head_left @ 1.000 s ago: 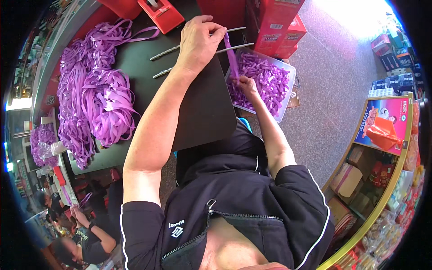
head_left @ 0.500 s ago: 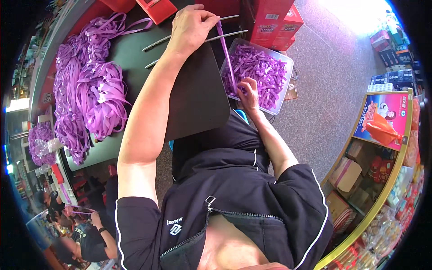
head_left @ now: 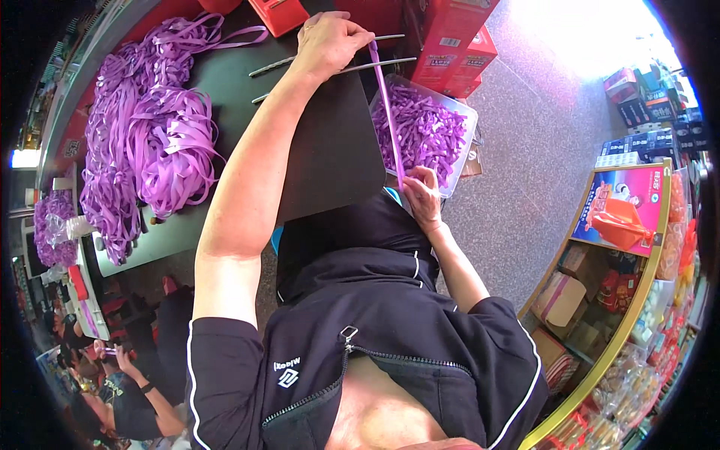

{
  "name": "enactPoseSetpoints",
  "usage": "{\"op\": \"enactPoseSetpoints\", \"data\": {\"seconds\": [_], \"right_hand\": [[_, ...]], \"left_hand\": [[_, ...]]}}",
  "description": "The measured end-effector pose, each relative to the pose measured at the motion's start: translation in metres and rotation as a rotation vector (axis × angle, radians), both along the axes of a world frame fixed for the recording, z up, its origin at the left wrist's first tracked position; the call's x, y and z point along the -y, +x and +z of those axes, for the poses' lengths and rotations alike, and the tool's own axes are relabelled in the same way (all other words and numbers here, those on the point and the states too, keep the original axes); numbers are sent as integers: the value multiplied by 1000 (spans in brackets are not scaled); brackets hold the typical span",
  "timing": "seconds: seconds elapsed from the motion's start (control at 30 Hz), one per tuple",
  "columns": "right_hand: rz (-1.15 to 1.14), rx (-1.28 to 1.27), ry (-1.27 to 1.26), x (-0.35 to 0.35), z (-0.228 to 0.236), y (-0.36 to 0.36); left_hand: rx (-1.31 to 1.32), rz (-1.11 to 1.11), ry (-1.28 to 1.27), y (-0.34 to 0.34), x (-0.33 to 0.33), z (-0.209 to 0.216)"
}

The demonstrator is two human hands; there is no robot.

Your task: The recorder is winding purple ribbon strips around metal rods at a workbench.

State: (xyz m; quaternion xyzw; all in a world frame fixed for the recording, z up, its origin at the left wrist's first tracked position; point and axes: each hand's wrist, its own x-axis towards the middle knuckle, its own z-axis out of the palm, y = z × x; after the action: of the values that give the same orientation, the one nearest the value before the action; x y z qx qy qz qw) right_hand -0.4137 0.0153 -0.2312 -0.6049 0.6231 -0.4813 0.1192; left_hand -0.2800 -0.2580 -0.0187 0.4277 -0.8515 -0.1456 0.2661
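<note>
My left hand (head_left: 328, 45) is pinched on the upper end of a narrow purple ribbon (head_left: 388, 112), just past the edge of the black tabletop (head_left: 330, 157). Lower down and to the right, my right hand (head_left: 424, 199) grips the ribbon's other end between thumb and fingers. Between them the ribbon runs taut and straight. Two thin metal rods (head_left: 390, 62) jut past the table's far right edge, partly covered by my left hand and forearm. Below the ribbon, a clear plastic bin (head_left: 472, 131) holds many short purple ribbon pieces (head_left: 426, 135).
Big loose heaps of purple ribbon (head_left: 169, 157) cover the table's left side. Red boxes (head_left: 442, 56) stand beyond the bin, and a red container (head_left: 279, 15) sits at the far edge. A gold-framed display case (head_left: 651, 300) curves along the right. Another person (head_left: 131, 397) works at lower left.
My right hand has drawn toward me, out from over the bin, stretching the ribbon longer. The left hand keeps its pinch. The whole view has shifted slightly.
</note>
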Motion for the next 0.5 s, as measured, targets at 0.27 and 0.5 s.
{"op": "enactPoseSetpoints", "data": {"seconds": [0.27, 0.5], "right_hand": [[79, 59, 162, -38, 38, 7], [151, -149, 31, -51, 86, 16]], "left_hand": [[-72, -29, 42, 3, 7, -6], [-4, -12, -9, 6, 5, -3]]}}
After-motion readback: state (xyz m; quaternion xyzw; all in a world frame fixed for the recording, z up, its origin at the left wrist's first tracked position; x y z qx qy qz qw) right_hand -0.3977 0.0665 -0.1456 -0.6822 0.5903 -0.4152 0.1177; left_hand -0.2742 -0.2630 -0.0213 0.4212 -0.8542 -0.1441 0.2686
